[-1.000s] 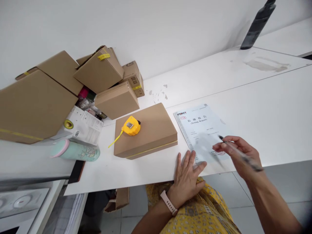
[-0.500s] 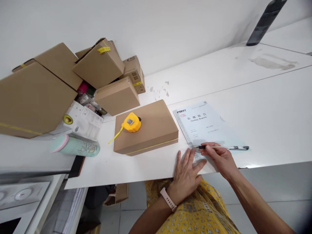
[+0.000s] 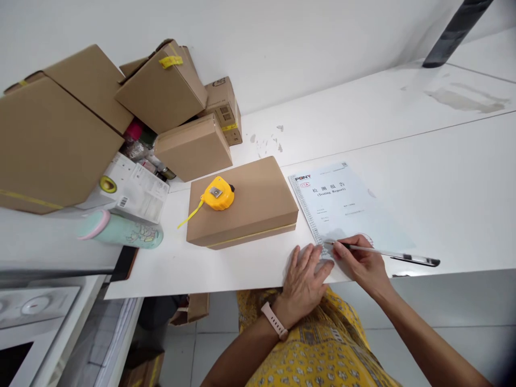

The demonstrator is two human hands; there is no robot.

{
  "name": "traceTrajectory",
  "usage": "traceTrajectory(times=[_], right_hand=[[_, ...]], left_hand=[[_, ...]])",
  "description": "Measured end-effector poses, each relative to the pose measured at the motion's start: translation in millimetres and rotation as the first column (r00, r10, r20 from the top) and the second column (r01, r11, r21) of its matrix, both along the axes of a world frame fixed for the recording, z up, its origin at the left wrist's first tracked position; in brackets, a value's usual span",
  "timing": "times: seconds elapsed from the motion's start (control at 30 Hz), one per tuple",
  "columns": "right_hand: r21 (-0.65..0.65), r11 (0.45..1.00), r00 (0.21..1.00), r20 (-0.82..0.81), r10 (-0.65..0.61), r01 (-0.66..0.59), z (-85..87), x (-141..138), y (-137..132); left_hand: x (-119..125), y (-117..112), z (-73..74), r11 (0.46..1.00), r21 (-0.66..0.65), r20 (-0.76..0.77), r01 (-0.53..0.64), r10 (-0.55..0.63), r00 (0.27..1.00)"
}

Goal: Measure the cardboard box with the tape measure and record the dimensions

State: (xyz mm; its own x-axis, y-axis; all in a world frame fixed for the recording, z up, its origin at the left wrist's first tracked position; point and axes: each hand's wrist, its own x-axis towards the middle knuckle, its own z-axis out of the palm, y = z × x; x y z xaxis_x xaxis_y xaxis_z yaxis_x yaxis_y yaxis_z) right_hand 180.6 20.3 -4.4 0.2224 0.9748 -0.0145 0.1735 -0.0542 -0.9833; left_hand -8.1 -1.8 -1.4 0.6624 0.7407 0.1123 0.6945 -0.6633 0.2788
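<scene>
A printed report sheet (image 3: 342, 201) lies on the white table (image 3: 443, 177) in front of me. My right hand (image 3: 363, 263) pinches a pen (image 3: 387, 253), its tip touching the sheet's lower left corner. My left hand (image 3: 302, 282) lies flat with fingers spread, pressing the table edge and the sheet's corner. Left of the sheet sits a flat cardboard box (image 3: 245, 207) with a yellow tape measure (image 3: 216, 194) on top.
A pile of cardboard boxes (image 3: 72, 123) fills the back left. A white carton (image 3: 129, 188) and a mint bottle (image 3: 121, 230) lie beside it. A dark slanted object (image 3: 455, 32) leans at the back right. Stains mark the far table.
My right hand swung the pen down from mid-air onto the sheet's lower left corner. My left hand stayed flat at the table edge. The view tilted down slightly.
</scene>
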Motion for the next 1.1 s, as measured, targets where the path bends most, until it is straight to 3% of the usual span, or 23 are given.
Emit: traceTrajectory(times=[0.1,0.27,1.1], right_hand=[[0.033,0.999,0.993,0.114,0.013,-0.017,-1.7,-1.6,-2.9],[0.031,0.985,0.953,0.259,0.156,-0.169,-6.3,-1.8,-7.4],[0.017,0.976,0.908,0.369,0.197,-0.218,-5.5,-0.4,-7.1]], left_hand=[[-0.5,0.2,-0.6,1.000,0.002,0.009,-0.003,0.003,1.000],[-0.9,1.0,1.1,1.000,-0.002,-0.002,0.007,-0.007,1.000],[-2.2,0.8,-2.7,1.000,0.012,0.019,0.007,-0.007,1.000]])
